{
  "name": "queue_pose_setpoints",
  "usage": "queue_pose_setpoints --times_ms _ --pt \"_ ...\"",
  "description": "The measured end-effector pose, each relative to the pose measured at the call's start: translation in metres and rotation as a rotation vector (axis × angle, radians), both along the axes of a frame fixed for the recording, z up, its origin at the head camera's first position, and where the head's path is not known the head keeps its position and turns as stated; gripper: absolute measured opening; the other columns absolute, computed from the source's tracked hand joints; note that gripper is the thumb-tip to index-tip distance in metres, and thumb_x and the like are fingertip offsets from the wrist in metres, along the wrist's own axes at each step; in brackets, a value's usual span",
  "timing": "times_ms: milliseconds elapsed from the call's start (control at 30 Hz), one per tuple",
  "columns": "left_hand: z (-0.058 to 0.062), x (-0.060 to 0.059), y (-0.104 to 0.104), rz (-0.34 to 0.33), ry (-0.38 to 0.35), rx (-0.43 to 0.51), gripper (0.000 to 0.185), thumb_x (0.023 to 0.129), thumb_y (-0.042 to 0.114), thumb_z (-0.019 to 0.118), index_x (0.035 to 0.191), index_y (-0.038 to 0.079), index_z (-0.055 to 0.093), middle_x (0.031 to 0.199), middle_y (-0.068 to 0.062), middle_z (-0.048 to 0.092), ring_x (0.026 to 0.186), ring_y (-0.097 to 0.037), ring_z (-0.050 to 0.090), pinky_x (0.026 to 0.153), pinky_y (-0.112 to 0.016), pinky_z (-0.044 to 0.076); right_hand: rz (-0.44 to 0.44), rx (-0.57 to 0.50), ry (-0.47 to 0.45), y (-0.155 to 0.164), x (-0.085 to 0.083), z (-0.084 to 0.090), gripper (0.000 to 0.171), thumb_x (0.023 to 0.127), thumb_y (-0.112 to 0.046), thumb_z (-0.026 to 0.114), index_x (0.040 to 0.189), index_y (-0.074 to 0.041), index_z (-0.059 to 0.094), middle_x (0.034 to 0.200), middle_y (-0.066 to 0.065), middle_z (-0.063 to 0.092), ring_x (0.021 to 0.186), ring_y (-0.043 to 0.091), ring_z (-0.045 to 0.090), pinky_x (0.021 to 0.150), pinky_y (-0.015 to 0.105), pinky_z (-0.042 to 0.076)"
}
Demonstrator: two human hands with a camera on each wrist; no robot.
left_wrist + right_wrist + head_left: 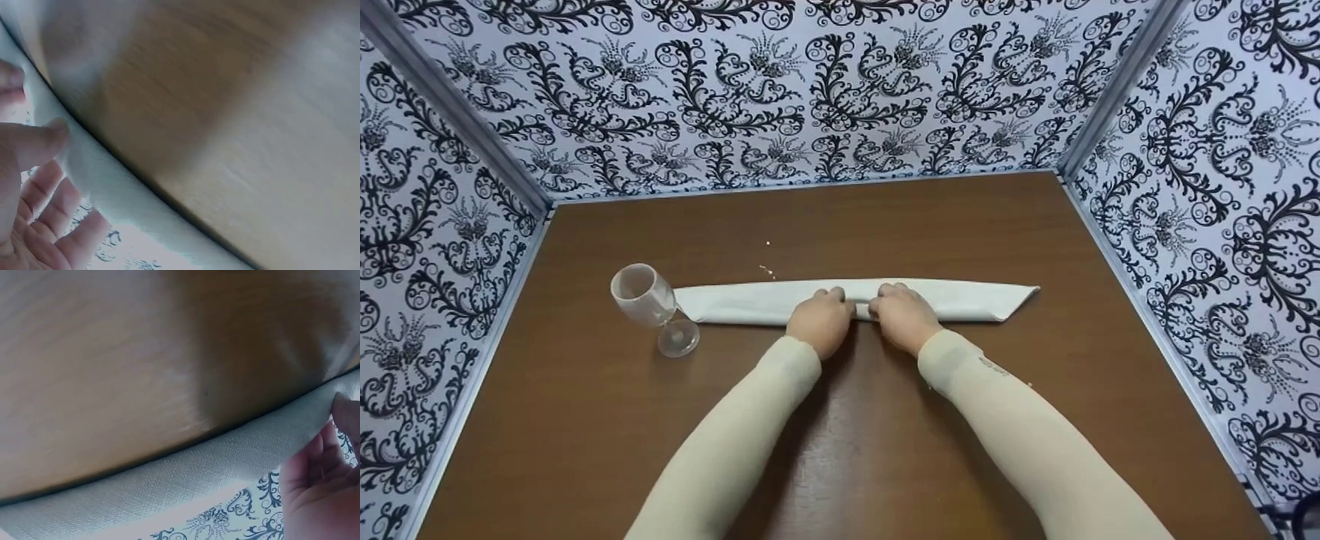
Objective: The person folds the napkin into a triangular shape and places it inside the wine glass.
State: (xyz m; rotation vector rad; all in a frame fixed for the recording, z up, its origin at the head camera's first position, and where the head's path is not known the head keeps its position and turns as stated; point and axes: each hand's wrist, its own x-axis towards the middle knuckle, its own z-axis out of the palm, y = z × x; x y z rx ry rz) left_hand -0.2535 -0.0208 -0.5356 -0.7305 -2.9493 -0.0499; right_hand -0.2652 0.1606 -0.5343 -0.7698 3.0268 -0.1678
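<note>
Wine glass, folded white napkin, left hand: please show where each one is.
wine glass [643, 295], head view, on its bowl
folded white napkin [967, 298], head view, right part of strip
left hand [819, 322], head view, back of hand

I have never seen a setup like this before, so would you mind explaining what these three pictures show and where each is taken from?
There is no machine here: a person works with two bare hands, arms in beige sleeves. The big picture comes from a camera on the person's head, looking down at a brown table walled in by black-and-white patterned panels. On the table lies a white napkin folded into a long strip, and a clear glass stands by its left end. The left hand and right hand sit side by side at the strip's middle, gripping its near edge. The other two pictures come from cameras on each wrist, very close up: each shows fingers curled round the napkin's edge, with blurred table beyond.
</note>
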Motion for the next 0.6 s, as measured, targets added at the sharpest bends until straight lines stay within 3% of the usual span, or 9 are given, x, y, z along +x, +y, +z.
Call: queue_pose_setpoints --times_ms 100,400,600 --pt "-0.001 0.004 -0.001 -0.028 0.013 0.003 0.022 0.105 0.017 0.058 0.117 0.016 0.076 0.103 -0.011 0.068 0.087 -0.032 0.070 0.069 -0.047 0.062 0.013 0.024 -0.017 0.001 -0.001 0.000 0.017 0.104 -0.010 0.063 0.100 -0.009 0.079 0.103 0.009 0.068 0.095 0.032 0.065 0.087 0.047 0.056" --pt "-0.002 -0.001 -0.005 0.015 -0.089 0.011 0.031 0.104 0.018 0.060 0.128 0.028 0.076 0.111 -0.012 0.068 0.093 -0.035 0.072 0.076 -0.050 0.062 0.095 -0.009 0.022 0.011 0.002 -0.001 0.011 0.097 -0.015 0.073 0.105 -0.011 0.079 0.101 0.008 0.069 0.093 0.032 0.067 0.083 0.048 0.056" --pt "-0.006 -0.007 -0.005 0.042 -0.071 0.065 0.024 0.100 0.023 0.067 0.118 0.031 0.080 0.104 -0.008 0.070 0.090 -0.034 0.072 0.074 -0.049 0.061 0.088 -0.017 0.048 0.012 -0.001 -0.003 0.010 0.099 -0.015 0.072 0.101 -0.012 0.081 0.098 0.006 0.071 0.092 0.030 0.069 0.084 0.045 0.057"
